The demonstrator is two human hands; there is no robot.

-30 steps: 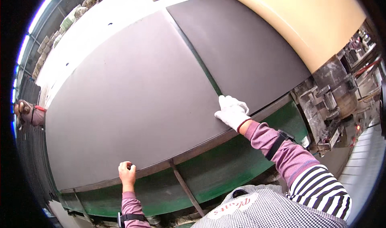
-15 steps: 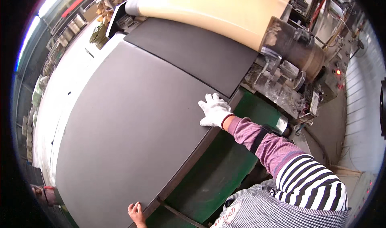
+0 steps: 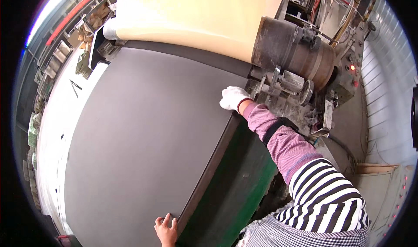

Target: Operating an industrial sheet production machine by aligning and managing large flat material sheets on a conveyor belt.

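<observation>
A green belt (image 3: 235, 181) is running through the workshop below the person, beside a brown rail (image 3: 208, 173). Above them, a dark grey sheet (image 3: 143, 129) is lying broad and flat, its near edge following the rail. At that edge, the bare left hand (image 3: 166, 233) is resting with its fingers parted; the white-gloved right hand (image 3: 234, 98) is curling near the far corner (whether it is pinching the sheet, I cannot tell). The two hands are staying well apart. Beyond, a darker grey band (image 3: 187, 55) is showing below a curving pale yellow surface (image 3: 187, 18). To its right, a brown-stained cylinder (image 3: 278, 42) is sitting above small gears (image 3: 275, 79), with a red light (image 3: 352, 67) glowing nearby. Toward the upper left, a rack (image 3: 48, 64) is holding pale rolls, and a ribbed white wall (image 3: 383, 99) is closing the right side.
</observation>
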